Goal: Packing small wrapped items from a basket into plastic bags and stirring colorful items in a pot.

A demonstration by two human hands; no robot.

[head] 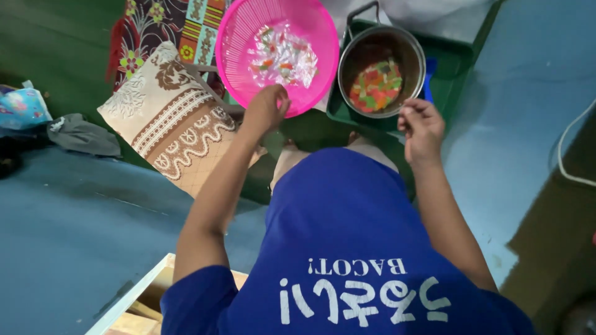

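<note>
A: Item one, left hand point(266, 109)?

B: Raised at the near rim of the pink colander point(239, 43). Grip: fingers curled together at the rim's edge; whether they pinch a piece or the rim itself cannot be told.

A: Colander contents?

B: A heap of clear wrappers with small red, orange and green candies point(282, 57), lying in the middle of the bowl, just beyond the left fingertips and apart from them.

A: Item two, right hand point(422, 124)?

B: Held over the near edge of the green tray point(456, 59), just beside the pot point(411, 49). Grip: fingers bent inward, tips pressed close; anything between them is too small to make out.

A: Pot?

B: Metal, round, dark handle at the far side, standing in the tray. Holds loose jellies point(375, 85) in red, green and orange, lying up and to the left of the right hand, not touching it.

A: Colander against pot?

B: Side by side, colander left, rims nearly meeting.

A: Surroundings?

B: Blue floor point(81, 223); patterned brown and cream cushion point(174, 118) left of the colander; grey cloth point(84, 135) further left; white cable point(568, 155) at the right.
</note>
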